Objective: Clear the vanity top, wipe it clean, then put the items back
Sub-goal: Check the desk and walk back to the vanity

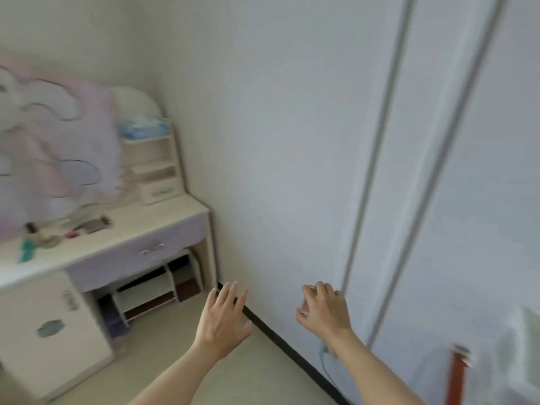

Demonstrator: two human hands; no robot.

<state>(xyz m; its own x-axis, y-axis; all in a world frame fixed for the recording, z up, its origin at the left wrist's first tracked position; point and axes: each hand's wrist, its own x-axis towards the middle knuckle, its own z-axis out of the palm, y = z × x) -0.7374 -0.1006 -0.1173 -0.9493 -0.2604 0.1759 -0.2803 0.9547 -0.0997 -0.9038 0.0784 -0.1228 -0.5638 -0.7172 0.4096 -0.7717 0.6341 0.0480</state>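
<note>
Nearest, the left hand (223,318) is held open, fingers spread, grip empty. The right hand (324,309) curls its grip around a small pinkish object (304,306), its identity unclear. Farther left, the white tabletop (140,229) carries blurred small items (70,232) beneath a patterned mirror (52,141). A smooth white wall (277,141) stands ahead.

Two bare forearms enter the head view from 6 o'clock. No sleeve, watch, glove or ring shows on either. The left hand (223,320) sits at 6 o'clock, the right hand (324,309) toward 5 o'clock. Fingernails are short and unpainted as far as blur allows.
</note>
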